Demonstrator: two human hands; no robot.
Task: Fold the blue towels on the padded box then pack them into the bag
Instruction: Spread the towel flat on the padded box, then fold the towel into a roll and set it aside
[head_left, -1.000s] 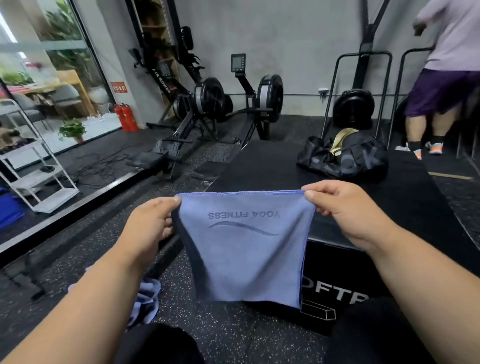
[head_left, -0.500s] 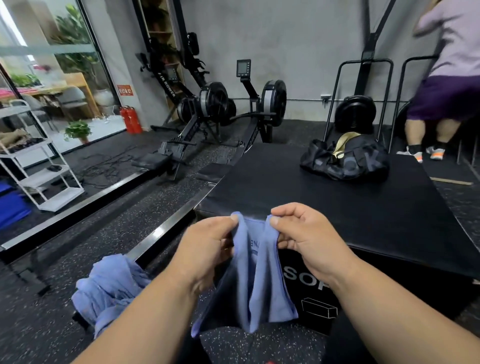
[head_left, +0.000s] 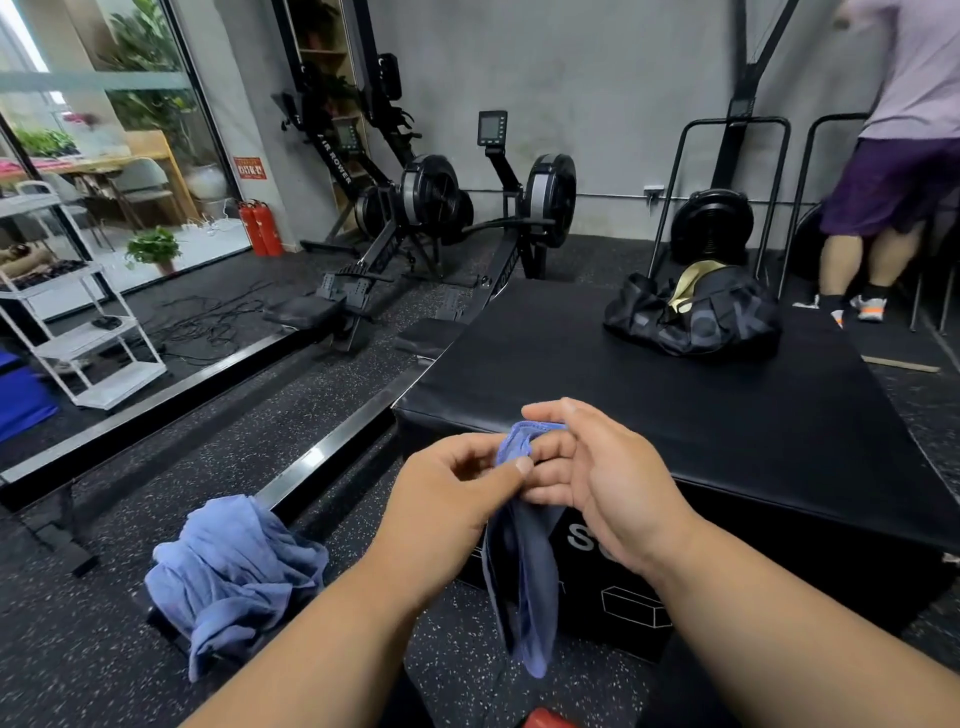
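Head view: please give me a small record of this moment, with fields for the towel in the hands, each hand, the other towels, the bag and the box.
held towel: blue towel, folded narrow, hanging in front of the box's near edge
left hand: left hand pinches the towel's top
right hand: right hand pinches the same top edge
other towels: crumpled towel heap on the left, unfolded
bag: black bag, open, on the box's far side
box: padded box, no folded towel on it

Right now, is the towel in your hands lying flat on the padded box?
No, the towel hangs in front of the padded box, pinched at its top between the left hand and right hand.
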